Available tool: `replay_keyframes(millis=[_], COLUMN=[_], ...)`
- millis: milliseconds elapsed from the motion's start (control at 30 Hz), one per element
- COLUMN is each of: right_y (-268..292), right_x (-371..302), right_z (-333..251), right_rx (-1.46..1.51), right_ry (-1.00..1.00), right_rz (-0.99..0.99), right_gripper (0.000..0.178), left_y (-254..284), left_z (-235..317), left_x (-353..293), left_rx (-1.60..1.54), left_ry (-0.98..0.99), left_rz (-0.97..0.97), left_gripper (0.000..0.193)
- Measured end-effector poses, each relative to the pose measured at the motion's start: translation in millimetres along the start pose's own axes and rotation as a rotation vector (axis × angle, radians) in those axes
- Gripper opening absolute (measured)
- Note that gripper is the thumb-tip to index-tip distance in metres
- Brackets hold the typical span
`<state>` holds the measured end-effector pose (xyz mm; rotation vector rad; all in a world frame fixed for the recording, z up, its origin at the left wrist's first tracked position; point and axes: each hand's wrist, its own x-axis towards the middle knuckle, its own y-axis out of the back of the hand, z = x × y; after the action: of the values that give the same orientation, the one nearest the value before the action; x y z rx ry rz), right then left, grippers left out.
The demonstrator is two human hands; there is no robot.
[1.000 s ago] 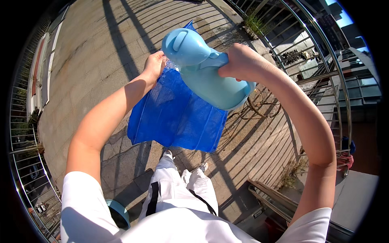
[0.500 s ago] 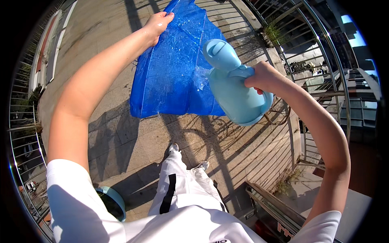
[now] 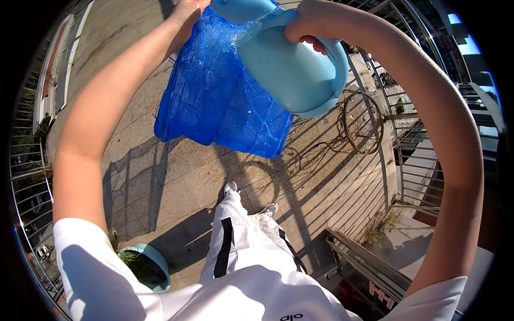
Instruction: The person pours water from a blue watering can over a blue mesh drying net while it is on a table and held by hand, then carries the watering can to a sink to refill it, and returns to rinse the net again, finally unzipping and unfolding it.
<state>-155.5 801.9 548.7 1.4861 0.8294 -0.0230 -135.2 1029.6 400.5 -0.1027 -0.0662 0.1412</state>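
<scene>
My left hand [image 3: 187, 12], partly cut off by the top edge, is closed on the upper edge of a blue mesh piece [image 3: 214, 101]. The mesh hangs down wet and shiny, with straight folds and water drops on it. My right hand [image 3: 313, 24] grips the handle of a light blue plastic watering can [image 3: 292, 67]. The can is tilted with its large spout head [image 3: 243, 8] toward the top of the mesh. Water glistens on the mesh around the spout. What lies behind the can is hidden.
Below is a stone-tiled floor [image 3: 187, 176] with railing shadows. Metal railings [image 3: 417, 117] run along the right and left sides. A rusty wire ring stand [image 3: 364, 123] stands at right, and a light blue pot with a plant [image 3: 155, 259] at lower left.
Both hands have risen toward the top edge. The watering can has moved up and left, its spout now over the mesh's upper part. The mesh's lower edge has swung and tilted.
</scene>
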Motion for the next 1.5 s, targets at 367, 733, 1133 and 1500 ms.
replay_keyframes(millis=[367, 733, 1133, 1500], right_y=[-60.7, -88.2, -0.9, -151.5], right_x=[-34.0, -8.8, 38.1, -22.7], right_z=[35.3, 103.4, 93.1, 194.7], right_rx=[0.137, 0.173, 0.073, 0.787], right_ry=[-0.076, -0.207, -0.208, -0.486], right_rz=[-0.048, -0.015, 0.012, 0.251], right_gripper=[0.016, 0.018, 0.013, 0.020], left_y=[20.0, 23.3, 136.1, 110.2], left_z=[32.6, 44.4, 71.3, 100.9], left_x=[-3.1, -1.9, 14.4, -11.5], left_rx=[-0.166, -0.241, -0.145, -0.114], left_ry=[0.036, 0.055, 0.217, 0.198], left_rz=[-0.112, -0.220, -0.224, -0.286], left_gripper=[0.026, 0.029, 0.031, 0.033])
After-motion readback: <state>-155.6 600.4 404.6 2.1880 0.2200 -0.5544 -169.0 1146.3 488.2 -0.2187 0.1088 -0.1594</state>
